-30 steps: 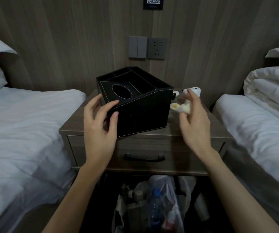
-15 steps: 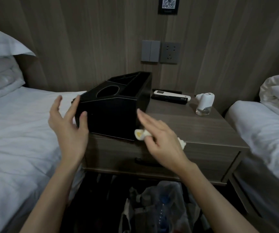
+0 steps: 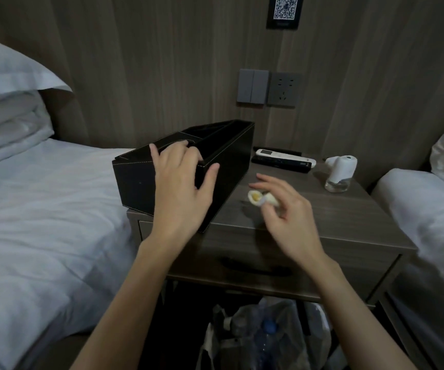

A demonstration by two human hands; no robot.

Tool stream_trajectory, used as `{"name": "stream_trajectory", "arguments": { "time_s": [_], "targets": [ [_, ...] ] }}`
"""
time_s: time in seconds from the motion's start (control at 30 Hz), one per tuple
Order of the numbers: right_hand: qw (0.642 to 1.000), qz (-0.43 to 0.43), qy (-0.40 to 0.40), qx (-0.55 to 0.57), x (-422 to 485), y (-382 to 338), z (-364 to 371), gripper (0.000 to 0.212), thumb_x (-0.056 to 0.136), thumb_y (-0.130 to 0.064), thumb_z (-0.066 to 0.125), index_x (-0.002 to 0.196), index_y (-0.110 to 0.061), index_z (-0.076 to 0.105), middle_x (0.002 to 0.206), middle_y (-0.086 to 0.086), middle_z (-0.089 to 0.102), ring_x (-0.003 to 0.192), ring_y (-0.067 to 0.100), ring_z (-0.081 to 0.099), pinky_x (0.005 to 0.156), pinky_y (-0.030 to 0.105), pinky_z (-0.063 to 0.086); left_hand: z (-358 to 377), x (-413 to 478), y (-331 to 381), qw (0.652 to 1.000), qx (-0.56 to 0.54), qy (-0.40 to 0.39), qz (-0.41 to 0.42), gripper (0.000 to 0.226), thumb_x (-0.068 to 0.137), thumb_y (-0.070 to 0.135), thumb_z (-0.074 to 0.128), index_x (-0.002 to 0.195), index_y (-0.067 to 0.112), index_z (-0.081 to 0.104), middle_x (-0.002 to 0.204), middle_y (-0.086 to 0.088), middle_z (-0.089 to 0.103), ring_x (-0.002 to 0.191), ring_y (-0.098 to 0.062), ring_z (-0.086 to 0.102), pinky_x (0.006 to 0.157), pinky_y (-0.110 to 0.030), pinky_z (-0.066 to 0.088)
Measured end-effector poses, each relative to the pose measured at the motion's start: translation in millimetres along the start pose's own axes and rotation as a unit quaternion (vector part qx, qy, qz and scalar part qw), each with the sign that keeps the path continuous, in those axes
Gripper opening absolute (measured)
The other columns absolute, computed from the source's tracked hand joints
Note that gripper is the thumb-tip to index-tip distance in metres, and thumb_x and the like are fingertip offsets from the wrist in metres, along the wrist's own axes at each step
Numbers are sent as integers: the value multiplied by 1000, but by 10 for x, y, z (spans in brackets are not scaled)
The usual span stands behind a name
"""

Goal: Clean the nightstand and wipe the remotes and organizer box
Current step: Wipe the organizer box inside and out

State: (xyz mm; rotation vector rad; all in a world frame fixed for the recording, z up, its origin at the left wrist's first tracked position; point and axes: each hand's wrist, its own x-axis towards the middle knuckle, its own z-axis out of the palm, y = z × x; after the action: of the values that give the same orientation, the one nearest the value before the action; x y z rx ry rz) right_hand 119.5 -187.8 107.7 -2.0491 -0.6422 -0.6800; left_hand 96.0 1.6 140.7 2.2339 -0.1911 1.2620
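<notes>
The black organizer box (image 3: 138, 180) stands on the left part of the wooden nightstand (image 3: 330, 217), its left end overhanging toward the bed. My left hand (image 3: 182, 182) grips the box's near top edge, fingers over the rim and thumb on its right side. Just right of the box, my right hand (image 3: 285, 209) pinches a small rolled white and yellow cloth (image 3: 259, 198) above the tabletop. At the back lie a white remote (image 3: 282, 156) and a black remote (image 3: 279, 163), side by side.
A small white-capped clear bottle (image 3: 339, 169) stands at the nightstand's back right. White beds flank it left (image 3: 41, 209) and right (image 3: 429, 209). A bag of rubbish (image 3: 263, 337) sits below the drawer (image 3: 255, 268). Wall switches and a socket (image 3: 267, 88) are behind.
The box has shifted to the nightstand's left end. My left hand moved from its left side onto its top edge. My right hand with the cloth moved right, away from the box's front.
</notes>
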Motion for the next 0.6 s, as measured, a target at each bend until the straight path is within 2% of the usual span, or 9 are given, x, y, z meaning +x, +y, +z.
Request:
{"name": "stream_trajectory", "arguments": {
  "time_s": [0.07,0.13,0.2,0.27,0.33,0.4,0.53,0.6],
  "targets": [
    [999,7,35,9,13,8,7,39,81,-18,46,112,-25,69,126,-12,61,119,1,54,103,25,43,2,6,-39,999,-54,1,-2,19,91,23,59,84,19,42,96,-4,54,127,-18,42,118,-36,-7],
    [997,19,74,22,25,-1,1,40,81,-9,49,114,-22,67,122,-9,63,115,1,56,101,26,44,-26,2,-82,995,-100,8,1,19,89,21,60,83,19,43,91,5,50,129,-9,37,116,-22,-12],
    [994,34,104,31,44,-12,-22,42,80,-6,49,117,-19,66,119,-8,63,112,2,56,98,25,45,-84,13,-147,990,-138,-1,3,20,87,22,62,80,21,44,88,16,48,128,-1,37,113,-13,-11],
    [992,40,118,33,51,-29,-45,43,80,-6,49,118,-18,65,117,-7,62,109,3,57,96,23,45,-178,27,-215,985,-172,-21,-3,21,84,30,62,75,28,43,83,18,50,126,7,40,113,-10,-8],
    [990,41,128,34,52,-48,-64,43,81,-7,49,119,-18,64,117,-5,61,109,4,56,95,21,44,-260,41,-276,978,-203,-43,-14,22,79,36,61,70,29,43,78,16,54,126,7,43,114,-11,-4],
    [989,36,137,40,54,-80,-73,42,82,-8,49,120,-17,63,118,-4,61,110,4,56,95,19,43,-325,49,-339,969,-235,-63,-29,24,76,35,62,65,23,44,74,17,57,125,3,48,116,-15,0],
    [988,-10,153,24,37,-158,-72,44,77,0,52,119,-9,60,117,7,55,106,-2,50,90,9,36,-413,143,-442,954,-273,-115,-53,27,69,32,61,59,16,42,68,19,56,123,-3,52,122,-40,4],
    [987,-29,159,19,36,-184,-47,48,73,1,56,120,-5,52,115,12,49,103,5,49,88,11,37,-421,220,-495,948,-278,-145,-57,25,67,32,58,57,19,39,65,18,54,122,-4,54,122,-43,4]
  ]
}}
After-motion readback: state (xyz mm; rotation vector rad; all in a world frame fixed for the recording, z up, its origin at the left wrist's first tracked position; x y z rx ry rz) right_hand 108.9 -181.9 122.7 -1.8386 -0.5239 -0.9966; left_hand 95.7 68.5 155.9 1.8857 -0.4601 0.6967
